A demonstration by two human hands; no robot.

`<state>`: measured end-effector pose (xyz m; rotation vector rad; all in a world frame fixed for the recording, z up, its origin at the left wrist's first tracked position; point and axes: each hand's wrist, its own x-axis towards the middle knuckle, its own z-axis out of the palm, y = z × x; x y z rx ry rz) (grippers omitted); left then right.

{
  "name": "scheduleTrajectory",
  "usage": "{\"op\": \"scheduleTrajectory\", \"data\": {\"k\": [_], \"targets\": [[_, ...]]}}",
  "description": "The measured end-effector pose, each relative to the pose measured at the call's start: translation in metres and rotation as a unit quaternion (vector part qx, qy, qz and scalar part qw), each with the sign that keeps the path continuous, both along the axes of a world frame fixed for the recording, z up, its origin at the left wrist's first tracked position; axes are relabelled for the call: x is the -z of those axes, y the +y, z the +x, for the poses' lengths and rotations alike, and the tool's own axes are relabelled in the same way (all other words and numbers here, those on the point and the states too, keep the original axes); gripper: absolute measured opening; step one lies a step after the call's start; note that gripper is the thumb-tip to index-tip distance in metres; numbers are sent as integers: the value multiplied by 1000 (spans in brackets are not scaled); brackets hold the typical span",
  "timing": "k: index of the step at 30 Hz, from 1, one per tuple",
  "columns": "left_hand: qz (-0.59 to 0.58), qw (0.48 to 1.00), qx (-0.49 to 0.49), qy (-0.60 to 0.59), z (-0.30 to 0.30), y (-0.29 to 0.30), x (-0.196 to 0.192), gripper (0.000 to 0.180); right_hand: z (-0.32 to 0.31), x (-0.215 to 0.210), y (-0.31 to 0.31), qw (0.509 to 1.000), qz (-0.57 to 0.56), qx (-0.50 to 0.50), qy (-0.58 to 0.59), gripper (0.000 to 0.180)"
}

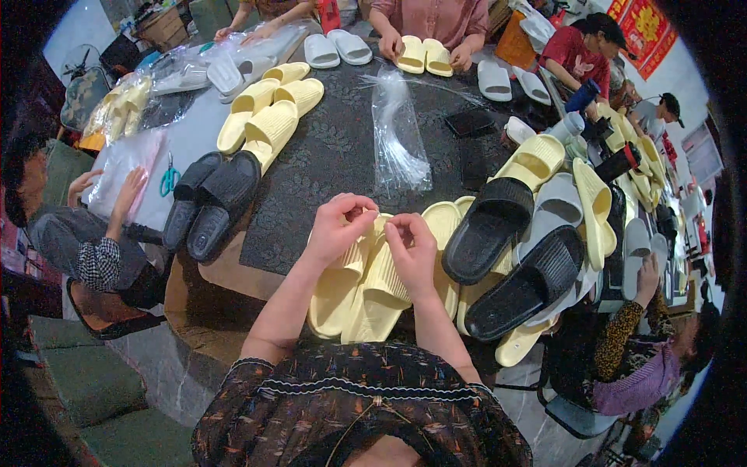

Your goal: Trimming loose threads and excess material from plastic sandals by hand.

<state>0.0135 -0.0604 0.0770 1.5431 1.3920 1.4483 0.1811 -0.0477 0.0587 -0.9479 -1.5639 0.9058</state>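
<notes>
At the near table edge, a pair of pale yellow slippers [366,288] lies stacked side by side, toes toward the wearer. Left hand [336,227] and right hand [412,253] both pinch the top ends of this pair, fingers closed on it, hands nearly touching. Just right: black slippers [513,257] over more yellow ones. Beyond the hands: a clear plastic bag [397,136], seemingly empty, on the dark table mat [327,156]. Far left: bagged yellow slippers [120,105].
</notes>
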Motion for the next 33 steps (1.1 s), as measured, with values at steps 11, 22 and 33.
{"op": "scheduleTrajectory", "data": {"k": [11, 22, 33], "targets": [[-43, 998, 42, -1, -2, 1, 1, 12, 0, 1, -2, 1000, 5, -5, -21, 6], [-55, 996, 70, 1, 2, 3, -3, 12, 0, 7, 0, 1000, -2, -7, -15, 5], [-102, 990, 87, -53, -6, 5, 0, 12, 0, -2, -4, 998, -50, -13, 21, 5]]}}
